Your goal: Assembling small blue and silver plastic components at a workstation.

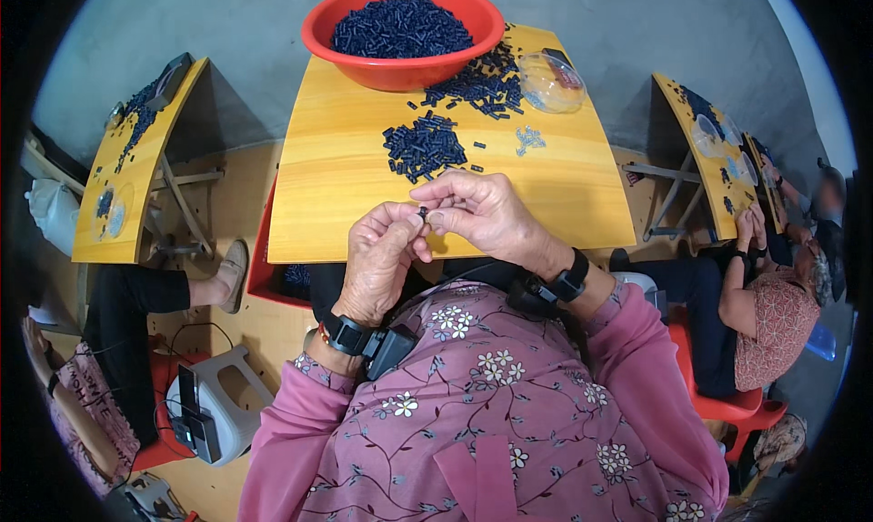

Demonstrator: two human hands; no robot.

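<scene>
Over the near edge of the table, my left hand (382,249) pinches a small black cylindrical piece (423,212) between thumb and forefinger. My right hand (486,215) is closed beside it, its thumb and fingertips meeting close to the piece. Whatever those fingertips hold, if anything, is too small to make out. Just beyond my hands lies a pile of similar black pieces (424,146). To its right is a little cluster of shiny, pale small parts (529,140).
A red basin (314,40) heaped with black pieces stands at the table's (327,172) far side. More loose pieces (482,85) spill beside it, near a clear plastic bowl (552,84). Other people sit at yellow tables (136,181) left and right. A red crate (273,281) sits below.
</scene>
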